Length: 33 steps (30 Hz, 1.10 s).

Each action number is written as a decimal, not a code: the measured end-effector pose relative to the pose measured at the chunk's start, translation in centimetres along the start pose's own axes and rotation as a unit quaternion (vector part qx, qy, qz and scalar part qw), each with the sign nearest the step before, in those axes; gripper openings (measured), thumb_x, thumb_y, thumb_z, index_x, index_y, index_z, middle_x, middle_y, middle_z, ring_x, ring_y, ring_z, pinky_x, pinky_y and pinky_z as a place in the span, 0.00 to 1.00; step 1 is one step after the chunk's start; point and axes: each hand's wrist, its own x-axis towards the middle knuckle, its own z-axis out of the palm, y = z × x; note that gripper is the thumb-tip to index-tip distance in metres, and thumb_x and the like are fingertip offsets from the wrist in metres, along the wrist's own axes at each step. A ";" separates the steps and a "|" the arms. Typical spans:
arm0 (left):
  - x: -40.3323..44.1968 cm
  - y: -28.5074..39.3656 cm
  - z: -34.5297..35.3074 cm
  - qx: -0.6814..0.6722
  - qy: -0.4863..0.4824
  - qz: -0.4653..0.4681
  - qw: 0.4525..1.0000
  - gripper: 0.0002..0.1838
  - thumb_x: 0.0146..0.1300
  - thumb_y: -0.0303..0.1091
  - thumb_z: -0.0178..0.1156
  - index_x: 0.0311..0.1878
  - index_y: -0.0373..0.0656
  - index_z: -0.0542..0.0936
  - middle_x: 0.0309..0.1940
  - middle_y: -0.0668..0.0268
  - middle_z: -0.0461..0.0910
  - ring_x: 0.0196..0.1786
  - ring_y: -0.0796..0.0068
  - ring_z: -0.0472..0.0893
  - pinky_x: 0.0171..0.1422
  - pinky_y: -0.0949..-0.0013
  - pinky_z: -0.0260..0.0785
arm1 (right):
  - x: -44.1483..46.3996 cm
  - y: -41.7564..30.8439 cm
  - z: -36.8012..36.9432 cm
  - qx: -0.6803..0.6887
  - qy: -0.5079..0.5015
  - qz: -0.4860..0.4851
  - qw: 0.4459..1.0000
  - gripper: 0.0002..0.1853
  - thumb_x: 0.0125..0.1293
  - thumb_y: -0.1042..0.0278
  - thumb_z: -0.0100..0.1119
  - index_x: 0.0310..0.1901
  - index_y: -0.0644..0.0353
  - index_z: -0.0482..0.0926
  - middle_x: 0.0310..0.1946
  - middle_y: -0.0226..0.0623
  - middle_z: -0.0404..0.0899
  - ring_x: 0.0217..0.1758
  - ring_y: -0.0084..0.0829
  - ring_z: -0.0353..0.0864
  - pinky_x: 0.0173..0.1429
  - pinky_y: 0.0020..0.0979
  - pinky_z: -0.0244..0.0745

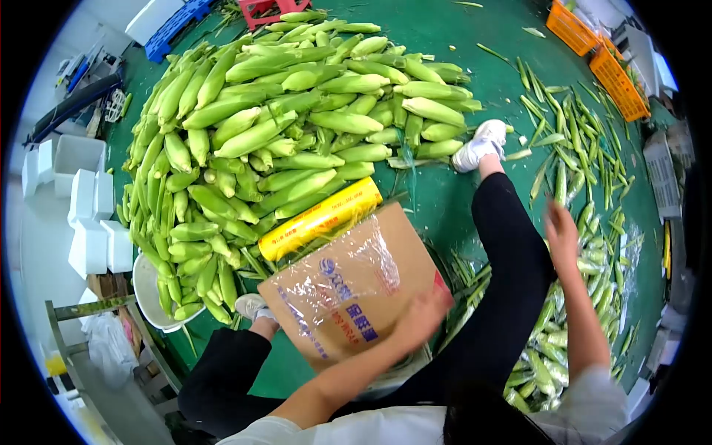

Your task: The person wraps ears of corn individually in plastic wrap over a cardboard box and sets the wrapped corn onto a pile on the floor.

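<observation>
A cardboard box (315,337) with blue printing lies between my legs, and a sheet of clear plastic film (374,256) covers part of its top. My left hand (424,320) is over the right side of this box, its fingers smeared by motion. Along the box's far edge rests a yellow-wrapped roll of film (320,219). My right hand (561,231) is out to the right beside my knee, above the plastic-wrapped corn; it is blurred too, and any held thing cannot be made out. Wrapped corn cobs (549,367) lie heaped under my right forearm.
A large pile of green corn cobs (297,111) fills the floor ahead. Cut leaves and stalks (571,141) are scattered at the right, near orange crates (619,80). At the left stand a white tub (152,293), foam boxes (90,245) and a metal frame (74,386).
</observation>
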 end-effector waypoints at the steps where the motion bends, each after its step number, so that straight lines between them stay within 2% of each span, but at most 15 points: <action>1: -0.9 1.4 3.0 -0.245 -0.009 0.047 0.968 0.20 0.65 0.32 0.54 0.59 0.36 0.77 0.60 0.52 0.75 0.60 0.49 0.76 0.63 0.51 0.70 | 7.2 0.1 5.9 0.022 -0.065 -0.001 0.998 0.15 0.67 0.77 0.57 0.55 0.64 0.79 0.44 0.45 0.84 0.51 0.39 0.86 0.56 0.34 0.78; 2: -3.0 2.2 6.6 -0.217 0.080 0.142 0.962 0.23 0.67 0.31 0.52 0.64 0.38 0.74 0.60 0.51 0.74 0.60 0.48 0.77 0.62 0.51 0.71 | 12.4 -1.1 12.2 -0.011 -0.084 -0.053 0.995 0.17 0.64 0.74 0.57 0.54 0.61 0.81 0.46 0.49 0.84 0.52 0.46 0.84 0.58 0.38 0.78; 5: -3.5 2.5 7.4 -0.409 -0.235 -0.034 0.881 0.26 0.69 0.32 0.51 0.70 0.43 0.70 0.56 0.50 0.76 0.57 0.52 0.79 0.60 0.54 0.74 | 22.2 -2.9 28.1 -0.154 -0.182 -0.201 0.950 0.26 0.63 0.72 0.55 0.65 0.58 0.74 0.61 0.48 0.77 0.59 0.53 0.79 0.63 0.45 0.75; 8: -6.2 -0.7 1.0 -0.299 0.061 0.007 0.952 0.25 0.68 0.28 0.53 0.69 0.47 0.71 0.51 0.52 0.79 0.54 0.53 0.80 0.57 0.56 0.75 | 25.4 -0.9 37.7 -0.306 -0.281 -0.126 0.901 0.21 0.59 0.70 0.66 0.55 0.55 0.75 0.55 0.47 0.76 0.52 0.52 0.83 0.54 0.52 0.80; 9: -6.6 -1.5 -2.8 -0.341 0.062 -0.061 0.936 0.20 0.68 0.32 0.58 0.62 0.42 0.76 0.50 0.52 0.81 0.52 0.48 0.80 0.57 0.55 0.75 | 25.6 0.1 38.5 -0.323 -0.284 -0.155 0.889 0.23 0.56 0.68 0.70 0.55 0.55 0.76 0.53 0.45 0.76 0.50 0.51 0.84 0.51 0.51 0.80; 14: -6.2 -5.8 -8.9 -0.364 0.221 -0.149 0.892 0.21 0.69 0.30 0.57 0.65 0.42 0.76 0.54 0.54 0.81 0.56 0.52 0.81 0.59 0.59 0.74 | 22.0 -2.9 29.3 -0.267 -0.214 -0.237 0.909 0.24 0.62 0.57 0.69 0.56 0.56 0.74 0.54 0.49 0.77 0.44 0.53 0.84 0.45 0.49 0.79; 16: -3.8 -6.3 -10.7 -0.373 0.302 -0.142 0.866 0.27 0.68 0.34 0.59 0.70 0.42 0.71 0.61 0.52 0.77 0.62 0.53 0.78 0.63 0.58 0.72 | 18.7 -8.4 23.0 -0.108 -0.149 -0.227 0.956 0.21 0.64 0.60 0.68 0.55 0.56 0.76 0.45 0.49 0.81 0.39 0.52 0.84 0.40 0.47 0.78; 18: -0.3 -5.9 -12.1 -0.229 0.417 -0.149 0.867 0.38 0.64 0.40 0.65 0.76 0.42 0.65 0.69 0.47 0.70 0.70 0.48 0.70 0.72 0.51 0.64 | 13.8 -14.6 17.5 0.065 -0.199 -0.157 0.965 0.18 0.68 0.61 0.65 0.55 0.58 0.78 0.40 0.39 0.83 0.34 0.34 0.84 0.36 0.35 0.78; 20: 1.1 -4.8 -14.0 -0.214 0.429 -0.179 0.859 0.49 0.55 0.47 0.72 0.77 0.41 0.62 0.71 0.41 0.64 0.75 0.40 0.61 0.79 0.43 0.51 | 7.7 -20.2 12.9 0.245 -0.332 -0.046 0.910 0.25 0.72 0.54 0.62 0.64 0.59 0.75 0.40 0.30 0.81 0.32 0.20 0.76 0.34 0.26 0.76; 22: -1.6 -6.4 -16.3 -0.388 0.373 -0.183 0.823 0.41 0.55 0.36 0.72 0.71 0.39 0.65 0.61 0.47 0.74 0.66 0.54 0.74 0.71 0.52 0.66 | 2.7 -23.0 11.0 0.451 -0.320 0.050 0.831 0.28 0.77 0.54 0.54 0.73 0.56 0.68 0.50 0.30 0.81 0.39 0.20 0.76 0.45 0.26 0.78; 23: -3.4 -8.4 -15.7 -0.371 0.387 -0.191 0.822 0.42 0.54 0.30 0.74 0.72 0.39 0.65 0.59 0.51 0.77 0.62 0.59 0.77 0.66 0.57 0.71 | 0.7 -24.7 10.9 0.418 -0.216 0.080 0.879 0.24 0.78 0.58 0.53 0.70 0.57 0.71 0.54 0.30 0.80 0.41 0.20 0.76 0.46 0.26 0.75; 25: -7.6 -11.8 -16.5 -0.400 0.405 -0.166 0.805 0.46 0.52 0.32 0.77 0.74 0.40 0.64 0.59 0.55 0.78 0.61 0.61 0.78 0.67 0.59 0.71 | -2.6 -16.1 14.9 0.167 -0.217 0.154 0.949 0.18 0.73 0.56 0.59 0.55 0.60 0.81 0.48 0.36 0.86 0.44 0.30 0.85 0.47 0.31 0.78; 26: -9.3 -13.7 -17.0 -0.196 0.444 -0.119 0.866 0.46 0.51 0.33 0.77 0.73 0.41 0.66 0.58 0.55 0.78 0.58 0.59 0.80 0.64 0.59 0.73 | -6.4 -12.4 18.3 0.078 -0.193 0.093 0.974 0.24 0.70 0.49 0.61 0.54 0.62 0.82 0.42 0.44 0.87 0.44 0.41 0.87 0.51 0.37 0.79; 29: -12.3 -16.3 -18.0 -0.094 0.338 -0.142 0.926 0.40 0.49 0.41 0.77 0.69 0.52 0.74 0.50 0.57 0.77 0.52 0.51 0.79 0.58 0.53 0.73 | -13.7 -17.6 20.8 -0.087 -0.186 0.132 0.970 0.30 0.66 0.40 0.61 0.54 0.62 0.81 0.53 0.53 0.82 0.55 0.52 0.83 0.57 0.48 0.78; 33: -13.6 -19.4 -13.0 -0.033 0.236 -0.157 0.958 0.36 0.52 0.51 0.74 0.66 0.53 0.77 0.50 0.58 0.81 0.47 0.51 0.84 0.50 0.52 0.79 | -15.4 -18.3 23.2 -0.080 -0.306 0.081 0.945 0.20 0.66 0.51 0.65 0.42 0.64 0.85 0.41 0.49 0.86 0.47 0.50 0.85 0.51 0.44 0.79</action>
